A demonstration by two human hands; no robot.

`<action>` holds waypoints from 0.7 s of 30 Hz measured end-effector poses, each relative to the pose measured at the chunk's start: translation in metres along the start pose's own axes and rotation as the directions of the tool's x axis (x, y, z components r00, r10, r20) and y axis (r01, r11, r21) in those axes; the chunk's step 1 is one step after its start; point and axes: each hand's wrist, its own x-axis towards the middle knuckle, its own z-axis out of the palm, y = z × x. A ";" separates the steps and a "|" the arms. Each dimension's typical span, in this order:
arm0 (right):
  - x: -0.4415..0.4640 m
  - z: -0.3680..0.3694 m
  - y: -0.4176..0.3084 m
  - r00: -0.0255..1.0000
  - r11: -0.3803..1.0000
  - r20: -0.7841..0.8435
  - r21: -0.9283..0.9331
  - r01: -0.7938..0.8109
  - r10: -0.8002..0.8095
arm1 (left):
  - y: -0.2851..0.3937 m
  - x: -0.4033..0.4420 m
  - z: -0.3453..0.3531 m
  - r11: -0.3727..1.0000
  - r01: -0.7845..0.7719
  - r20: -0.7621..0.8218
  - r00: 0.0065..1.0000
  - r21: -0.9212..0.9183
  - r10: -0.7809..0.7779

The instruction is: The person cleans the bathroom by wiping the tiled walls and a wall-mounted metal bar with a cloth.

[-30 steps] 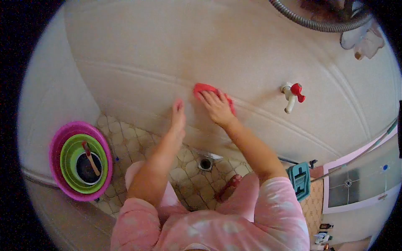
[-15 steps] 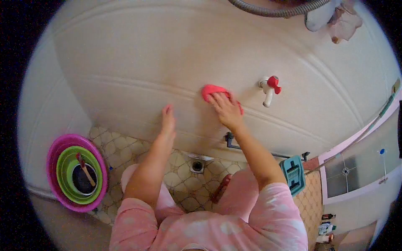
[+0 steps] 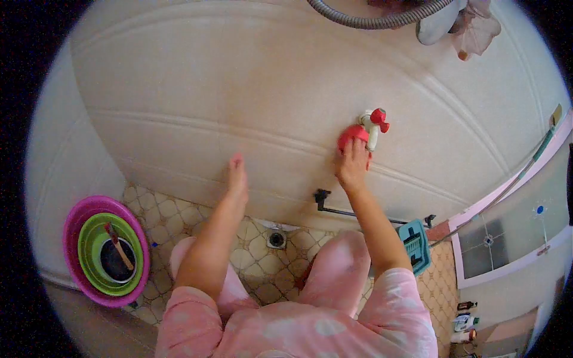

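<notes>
A: Surroundings, biggest first?

B: Cream wall (image 3: 197,89) ahead, tiled floor (image 3: 173,212) below, glass-paned door (image 3: 510,232) off to the right. Magenta basin (image 3: 70,250) on the floor at left; green basin (image 3: 85,250) nested in it; dark round container (image 3: 114,268) inside that, wooden-handled brush (image 3: 124,256) laid across. Teal basket (image 3: 421,262) beyond the right forearm. Ribbed hose (image 3: 382,22) loops overhead. Floor drain (image 3: 276,240) near the wall's foot.

A: Obstructions?

B: Wall tap (image 3: 373,136), standing out just beside the red cloth (image 3: 351,137). Whether spout and cloth touch, cannot tell.

A: Materials?

B: Wall smooth, crossed by raised bands. Floor tiles rounded in pattern. Basins round, plastic-looking. Tap off-white, winged red handle. Cloth pliable, edges irregular.

A: Hands?

B: Right hand (image 3: 353,164) at the tap's lower left: fingers extended, slightly apart, laid over the cloth, which lies against the wall. Left hand (image 3: 237,178) well apart from it, near the wall, edge-on. Finger spread there, and any wall contact, cannot be told.
</notes>
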 end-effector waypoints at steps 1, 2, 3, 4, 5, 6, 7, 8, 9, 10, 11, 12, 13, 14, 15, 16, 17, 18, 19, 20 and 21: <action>0.015 -0.003 -0.014 0.998 0.998 -0.025 -0.003 0.063 -0.063 | 0.004 -0.005 0.002 1.000 0.004 0.000 1.000 -0.009 -0.004; 0.029 -0.004 -0.028 0.991 0.992 -0.052 -0.008 0.124 -0.125 | 0.012 -0.014 0.007 1.000 0.007 0.001 1.000 -0.017 -0.007; 0.041 0.002 -0.040 0.986 0.986 -0.037 0.009 0.164 -0.164 | 0.017 -0.018 0.010 1.000 0.010 0.004 1.000 -0.026 -0.010; 0.052 0.006 -0.052 0.979 0.978 -0.023 0.026 0.205 -0.204 | 0.016 -0.018 0.010 1.000 0.009 0.012 1.000 -0.028 -0.009; 0.066 0.004 -0.069 0.966 0.962 -0.018 0.081 0.260 -0.259 | 0.016 -0.018 0.009 1.000 0.007 0.018 1.000 -0.029 -0.007; 0.081 -0.001 -0.087 0.950 0.941 -0.017 0.135 0.311 -0.312 | 0.018 -0.019 0.007 1.000 0.005 0.025 1.000 -0.029 -0.004; 0.094 -0.004 -0.106 0.935 0.919 -0.052 0.174 0.355 -0.352 | 0.020 -0.020 0.007 1.000 -0.003 0.022 1.000 -0.018 0.003; 0.103 -0.004 -0.123 0.917 0.893 -0.085 0.211 0.398 -0.389 | 0.020 -0.023 0.006 1.000 -0.007 0.018 1.000 -0.007 0.007; 0.110 0.002 -0.138 0.917 0.891 -0.105 0.220 0.398 -0.384 | 0.021 -0.024 0.007 1.000 -0.011 0.014 1.000 0.003 0.010; 0.116 0.008 -0.153 0.917 0.888 -0.125 0.230 0.399 -0.380 | 0.021 -0.024 0.007 1.000 -0.006 0.021 1.000 -0.009 0.006; 0.119 0.010 -0.160 0.915 0.884 -0.145 0.239 0.402 -0.377 | 0.020 -0.024 0.007 1.000 -0.002 0.029 1.000 -0.022 0.002; 0.121 0.006 -0.163 0.911 0.882 -0.134 0.231 0.411 -0.389 | 0.023 -0.025 0.006 0.999 -0.001 0.034 0.999 -0.037 0.002; 0.122 0.002 -0.162 0.908 0.880 -0.124 0.222 0.419 -0.401 | 0.026 -0.025 0.005 0.999 -0.011 0.027 1.000 -0.034 0.012; 0.122 -0.002 -0.160 0.904 0.879 -0.111 0.212 0.427 -0.413 | 0.028 -0.025 0.005 0.999 -0.019 0.020 1.000 -0.031 0.019; 0.120 -0.006 -0.155 0.906 0.881 -0.074 0.215 0.422 -0.416 | 0.029 -0.025 0.005 0.999 -0.027 0.013 1.000 -0.029 0.027; 0.115 -0.011 -0.145 0.909 0.884 -0.035 0.219 0.413 -0.415 | 0.029 -0.023 0.004 0.999 -0.024 0.009 1.000 -0.026 0.025; 0.109 -0.017 -0.133 0.911 0.889 0.006 0.220 0.401 -0.412 | 0.028 -0.021 0.003 1.000 -0.021 0.008 1.000 -0.022 0.021; 0.097 -0.022 -0.118 0.917 0.896 0.026 0.223 0.384 -0.399 | 0.026 -0.019 0.002 1.000 -0.018 0.007 1.000 -0.019 0.018; 0.083 -0.023 -0.101 0.921 0.902 0.047 0.227 0.367 -0.386 | 0.024 -0.017 0.002 1.000 -0.020 0.007 1.000 -0.020 0.020; 0.069 -0.022 -0.086 0.938 0.927 0.071 0.194 0.320 -0.339 | 0.020 -0.015 0.001 1.000 -0.021 0.006 1.000 -0.022 0.021; 0.055 -0.022 -0.070 0.952 0.948 0.095 0.160 0.274 -0.291 | 0.017 -0.014 0.000 1.000 -0.020 0.003 1.000 -0.023 0.020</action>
